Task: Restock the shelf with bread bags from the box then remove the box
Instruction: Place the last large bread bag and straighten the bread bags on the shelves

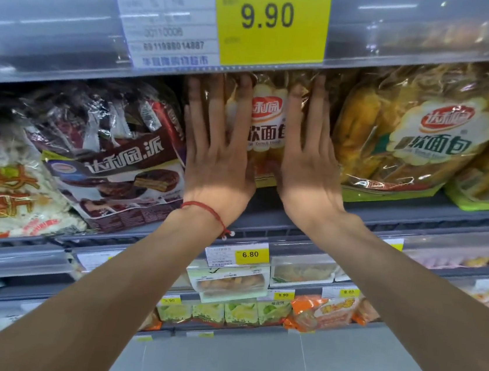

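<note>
At twelve o'clock from the wrists, both hands lie flat and open against the face of one bread bag (266,127) standing on the shelf (416,215). The left hand (216,154) covers the bag's left part, fingers spread and pointing up toward the price rail; the right hand (307,162) covers its right part in the same way. Neither hand grips anything: palms press, fingers stay straight. A red string bracelet (206,211) circles the left wrist.

At three o'clock from the hands a second bread bag (425,136) of the same kind stands touching the pressed one, with more behind it. At nine o'clock a brown cake bag (117,164) leans outward, just beside the left hand. Above, at twelve o'clock, hangs a yellow price tag (270,23). Lower shelves with small boxes and packets fill six o'clock. No box shows anywhere, so how many bags are left to place cannot be told.

The step looks like seating this bag back into its row. Pushing too hard would likely squash the soft bread or burst the wrapper. An uneven push could tip the bag sideways into the cake bag, which already leans and might slide off. The bag's top may also catch under the rail.
</note>
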`<state>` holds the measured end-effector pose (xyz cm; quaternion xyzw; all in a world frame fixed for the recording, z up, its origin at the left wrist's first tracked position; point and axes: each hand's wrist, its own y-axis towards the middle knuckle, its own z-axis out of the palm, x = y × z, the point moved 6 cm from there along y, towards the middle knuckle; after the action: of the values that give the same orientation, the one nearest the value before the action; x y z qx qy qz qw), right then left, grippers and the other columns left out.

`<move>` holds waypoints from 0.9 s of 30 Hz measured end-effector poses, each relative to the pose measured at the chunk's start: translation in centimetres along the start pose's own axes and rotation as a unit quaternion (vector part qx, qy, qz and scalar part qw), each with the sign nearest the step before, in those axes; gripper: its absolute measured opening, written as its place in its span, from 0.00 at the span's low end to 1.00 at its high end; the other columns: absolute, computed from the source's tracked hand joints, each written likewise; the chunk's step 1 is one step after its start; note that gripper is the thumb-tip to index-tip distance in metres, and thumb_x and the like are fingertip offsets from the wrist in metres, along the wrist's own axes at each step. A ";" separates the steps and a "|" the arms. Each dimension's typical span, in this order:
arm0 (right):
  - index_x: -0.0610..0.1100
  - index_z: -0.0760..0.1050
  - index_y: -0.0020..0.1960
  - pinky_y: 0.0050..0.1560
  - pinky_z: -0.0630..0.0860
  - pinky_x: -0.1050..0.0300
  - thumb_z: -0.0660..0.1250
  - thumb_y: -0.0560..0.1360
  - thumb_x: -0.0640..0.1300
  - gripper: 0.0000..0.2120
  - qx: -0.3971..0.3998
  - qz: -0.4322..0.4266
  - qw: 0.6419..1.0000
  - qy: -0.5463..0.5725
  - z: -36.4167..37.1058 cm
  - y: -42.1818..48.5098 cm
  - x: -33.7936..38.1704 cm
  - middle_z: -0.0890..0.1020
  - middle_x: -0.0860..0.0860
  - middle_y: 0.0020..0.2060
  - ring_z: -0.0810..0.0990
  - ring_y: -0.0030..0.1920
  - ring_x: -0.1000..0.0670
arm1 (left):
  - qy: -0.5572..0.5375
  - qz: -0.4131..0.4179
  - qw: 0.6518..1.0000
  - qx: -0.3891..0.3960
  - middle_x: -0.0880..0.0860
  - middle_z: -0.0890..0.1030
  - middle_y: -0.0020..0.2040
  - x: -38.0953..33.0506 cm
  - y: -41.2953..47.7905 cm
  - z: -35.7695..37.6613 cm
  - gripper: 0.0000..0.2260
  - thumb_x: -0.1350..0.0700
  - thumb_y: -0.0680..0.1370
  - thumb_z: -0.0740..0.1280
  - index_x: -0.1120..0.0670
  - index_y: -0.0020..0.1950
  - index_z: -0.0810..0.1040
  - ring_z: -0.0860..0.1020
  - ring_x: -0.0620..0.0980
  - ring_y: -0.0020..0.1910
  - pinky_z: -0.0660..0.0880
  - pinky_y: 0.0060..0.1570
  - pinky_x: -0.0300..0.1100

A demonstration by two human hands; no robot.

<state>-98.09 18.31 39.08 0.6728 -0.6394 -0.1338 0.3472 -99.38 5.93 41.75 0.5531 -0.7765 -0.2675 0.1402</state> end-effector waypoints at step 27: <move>0.41 0.57 0.82 0.75 0.67 0.38 0.67 0.70 0.26 0.43 0.066 0.053 0.994 0.064 -3.6 -2.5 1.5 0.54 0.37 0.81 0.56 0.80 0.34 | -0.011 -0.008 1.000 0.015 0.62 0.51 0.79 -1.2 -2.6 -1.7 0.45 0.60 0.65 0.68 0.55 0.81 0.53 0.50 0.66 0.77 0.54 0.74 0.60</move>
<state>-93.68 17.80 40.45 0.6670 -0.6578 -0.0289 0.3487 -96.07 5.97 41.73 0.5584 -0.7772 -0.2636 0.1210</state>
